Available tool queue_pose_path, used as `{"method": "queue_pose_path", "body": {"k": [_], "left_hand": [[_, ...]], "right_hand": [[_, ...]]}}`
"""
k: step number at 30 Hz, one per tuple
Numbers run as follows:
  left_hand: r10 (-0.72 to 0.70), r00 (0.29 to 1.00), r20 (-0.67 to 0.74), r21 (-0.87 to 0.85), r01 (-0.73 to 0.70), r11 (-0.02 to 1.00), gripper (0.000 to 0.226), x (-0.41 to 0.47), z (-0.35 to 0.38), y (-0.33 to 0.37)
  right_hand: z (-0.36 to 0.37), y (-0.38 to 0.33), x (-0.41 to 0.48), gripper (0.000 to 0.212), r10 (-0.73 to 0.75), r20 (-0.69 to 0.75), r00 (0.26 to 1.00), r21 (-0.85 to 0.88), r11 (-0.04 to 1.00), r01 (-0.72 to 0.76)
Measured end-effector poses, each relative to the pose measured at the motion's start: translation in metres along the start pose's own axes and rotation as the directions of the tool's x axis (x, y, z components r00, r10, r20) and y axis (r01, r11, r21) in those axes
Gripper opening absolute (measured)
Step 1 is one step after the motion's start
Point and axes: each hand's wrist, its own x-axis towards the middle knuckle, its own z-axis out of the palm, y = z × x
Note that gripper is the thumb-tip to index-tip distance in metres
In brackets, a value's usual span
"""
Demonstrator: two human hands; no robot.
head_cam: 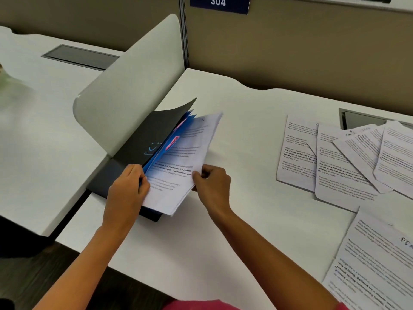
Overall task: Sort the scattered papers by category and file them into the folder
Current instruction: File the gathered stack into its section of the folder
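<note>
We're at a white laminate desk (245,121) in an office cubicle, tan fabric partition walls (290,52) closing it in at the back. High on the wall is a navy blue sign (220,4) reading "304" in white. A curved white divider panel (134,86) stands between this desk and the neighbouring one on the left, where a grey rectangular cable hatch (80,57) sits flush in the top. Dark wood-look floor (44,276) shows lower left.

Now the action: the black card folder (143,139) lies at the desk's left edge against the divider, cover lifted, a pale blue smiley logo (154,146) on it, the small print beneath too blurred to read. Inside, blue plastic dividers (161,153) carry pink sticky labels (172,142), writing unreadable. The left hand (127,191) curls its fingers round the folder's near edge at the dividers. The right hand (214,184) pinches the right edge of a sheaf of white printed sheets (185,153), which sits tilted in the open folder.

Over on the right, loose printed pages (335,164) lie fanned and overlapping on the desk, well apart from the folder. More sheets (375,260) sit lower right, one with handwritten capitals starting "FE", cut off by the frame.
</note>
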Motion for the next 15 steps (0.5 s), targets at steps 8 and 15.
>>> {"method": "queue_pose_path", "body": {"k": [8, 15], "left_hand": [[0.007, 1.000, -0.005, 0.009, -0.007, 1.000, 0.009, 0.011, 0.000, 0.004], [0.050, 0.999, -0.016, 0.043, -0.049, 0.998, 0.009, 0.013, 0.000, 0.002]], "right_hand": [[0.039, -0.003, 0.038, 0.016, 0.034, 0.044, 0.998, -0.117, 0.993, -0.029], [0.084, -0.007, 0.060, 0.015, 0.106, 0.121, 0.987, -0.183, 0.980, -0.082]]}}
